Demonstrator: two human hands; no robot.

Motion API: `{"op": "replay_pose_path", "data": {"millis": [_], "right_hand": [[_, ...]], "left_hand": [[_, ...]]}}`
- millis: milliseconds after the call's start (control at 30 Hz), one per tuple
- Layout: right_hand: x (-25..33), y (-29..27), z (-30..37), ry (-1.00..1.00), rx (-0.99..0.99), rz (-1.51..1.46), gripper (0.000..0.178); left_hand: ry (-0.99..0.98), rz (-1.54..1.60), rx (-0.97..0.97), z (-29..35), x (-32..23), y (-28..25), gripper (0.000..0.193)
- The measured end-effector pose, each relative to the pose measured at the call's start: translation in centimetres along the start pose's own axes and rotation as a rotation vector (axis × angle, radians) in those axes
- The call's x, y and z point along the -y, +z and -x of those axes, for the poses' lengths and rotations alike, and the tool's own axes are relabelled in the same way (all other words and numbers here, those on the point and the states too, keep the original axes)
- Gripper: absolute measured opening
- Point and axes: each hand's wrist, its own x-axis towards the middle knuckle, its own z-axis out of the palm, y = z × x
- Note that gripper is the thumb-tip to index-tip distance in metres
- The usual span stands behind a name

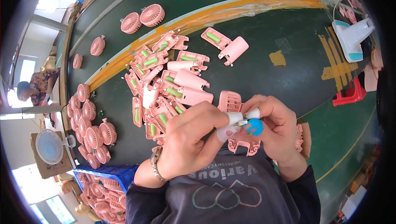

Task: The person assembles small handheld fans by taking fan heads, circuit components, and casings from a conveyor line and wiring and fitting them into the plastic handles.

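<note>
In front of my chest, my left hand (192,137) and my right hand (276,127) meet with fingertips pinched together. Between them is a small white connector (242,122), partly hidden by the fingers. White covers wrap several fingertips, and a blue one sits on my right thumb. Just beyond the fingers shows a pink slatted fan piece (230,101). Below them shows the notched end of a pink handle shell (244,145); whether the two are joined is hidden. Left of my hands lies a heap of pink handle shells (181,90), many with green cylindrical cells inside.
Round pink fan heads (93,135) cluster at the left of the dark green table, above a blue crate (128,176) full of more. A yellow-taped rail (206,11) crosses the table. At right stand a white-and-teal device (350,38) and a red stool (350,94). Another person (39,86) sits far left.
</note>
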Motion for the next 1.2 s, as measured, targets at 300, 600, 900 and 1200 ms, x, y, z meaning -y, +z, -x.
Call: {"op": "replay_pose_path", "data": {"millis": [300, 600, 900, 1200], "right_hand": [[-1.2, -0.9, -1.9, -0.001, 0.209, -0.057, 0.007], [-3.4, -2.2, -15.2, -0.082, -0.025, -0.149, 0.022], [-8.1, -8.5, -14.9, -0.245, 0.226, 1.160, 0.064], [-9.1, -9.9, -15.3, -0.341, -0.159, 0.861, 0.038]], "left_hand": [[0.069, -0.112, 0.075, -1.4, -0.7, -1.8, 0.011], [-0.231, -0.220, 0.066, -13.4, 5.3, -6.6, 0.014], [0.102, -1.093, -0.119, -32.8, 18.9, -9.5, 0.019], [-0.046, -0.846, -0.016, -40.3, 27.7, -0.2, 0.027]]}}
